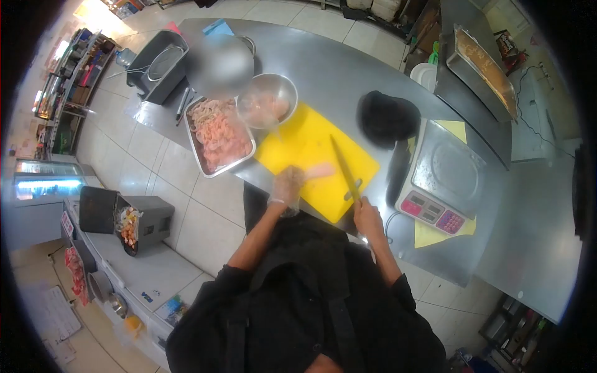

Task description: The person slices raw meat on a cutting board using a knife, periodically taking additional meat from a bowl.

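Note:
A long kitchen knife (343,164) is gripped by its handle in my bare right hand (369,219), its blade slanting over the right part of the yellow cutting board (292,140). My left hand (288,185), in a clear plastic glove, closes on the near end of a pale pink piece of raw meat (321,170) that lies on the board. The blade stands just right of the meat. Left of the board, a metal tray (254,148) holds cut raw meat (214,133). Behind the board, a steel bowl (293,93) contains more pale pink pieces.
A digital scale (444,177) sits on yellow paper to the right, with a black bundle (388,115) behind it. A grey tub (168,84) with a sieve stands at the far left. A bin (146,217) is on the left, below table level.

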A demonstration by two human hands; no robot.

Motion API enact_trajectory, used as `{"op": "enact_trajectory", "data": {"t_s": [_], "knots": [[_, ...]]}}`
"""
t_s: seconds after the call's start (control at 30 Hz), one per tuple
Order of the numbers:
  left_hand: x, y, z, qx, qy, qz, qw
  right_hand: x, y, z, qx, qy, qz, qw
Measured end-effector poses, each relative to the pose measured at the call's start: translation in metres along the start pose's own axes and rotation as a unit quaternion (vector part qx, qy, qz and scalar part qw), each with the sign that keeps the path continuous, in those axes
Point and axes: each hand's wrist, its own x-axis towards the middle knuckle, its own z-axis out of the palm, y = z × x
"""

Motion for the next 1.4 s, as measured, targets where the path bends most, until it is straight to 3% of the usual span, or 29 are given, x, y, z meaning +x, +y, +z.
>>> {"op": "enact_trajectory", "data": {"t_s": [0.17,0.23,0.27,0.33,0.47,0.57,0.67,0.77,0.83,0.97,1.03,1.13,1.23,1.27,1.33,1.37,1.4], "knots": [[0.001,0.048,-0.034,0.056,-0.066,-0.062,0.994,-0.003,-0.001,-0.016,0.033,0.006,0.014,0.999],[0.003,0.065,-0.040,0.153,-0.017,0.129,0.980,-0.005,-0.003,-0.015,0.071,0.034,-0.001,0.997],[0.006,0.071,-0.038,0.153,-0.016,0.129,0.980,-0.004,-0.003,-0.011,0.070,0.034,-0.002,0.997],[0.012,0.080,-0.029,0.172,-0.011,0.265,0.949,-0.004,-0.005,-0.001,0.099,0.057,-0.018,0.993],[0.013,0.075,0.002,0.230,-0.022,0.195,0.953,-0.005,-0.010,0.008,0.124,0.042,-0.034,0.991],[0.023,0.054,0.020,0.293,-0.048,0.207,0.932,-0.007,-0.010,0.011,0.152,0.040,-0.040,0.987],[0.029,0.038,0.038,0.352,0.036,0.286,0.891,-0.009,-0.009,0.010,0.157,0.062,-0.047,0.984],[0.039,0.027,0.047,0.240,0.022,0.264,0.934,-0.013,-0.013,0.002,0.142,0.087,-0.032,0.986],[0.047,0.032,0.044,0.035,-0.005,0.158,0.987,-0.012,-0.013,-0.001,0.147,0.097,-0.022,0.984],[0.051,0.035,0.048,0.035,-0.030,0.112,0.993,-0.008,-0.012,-0.003,0.161,0.106,-0.017,0.981],[0.038,0.058,0.029,0.178,-0.029,0.254,0.950,-0.005,-0.010,0.002,0.157,0.115,-0.023,0.981],[0.037,0.045,0.048,0.235,-0.048,0.211,0.948,0.000,-0.011,0.004,0.152,0.108,-0.031,0.982],[0.045,0.033,0.058,0.275,-0.048,0.230,0.932,0.002,-0.011,0.006,0.167,0.085,-0.037,0.982],[0.051,0.031,0.060,0.274,-0.046,0.230,0.933,0.003,-0.012,0.007,0.182,0.076,-0.041,0.979],[0.062,0.031,0.056,0.171,-0.149,0.132,0.965,0.001,-0.018,0.001,0.169,0.055,-0.025,0.984],[0.064,0.022,0.062,0.172,-0.149,0.132,0.965,0.000,-0.021,0.000,0.156,0.033,-0.007,0.987],[0.067,-0.005,0.083,0.116,-0.077,0.211,0.968,0.003,-0.018,0.004,0.158,0.033,-0.007,0.987]]}}
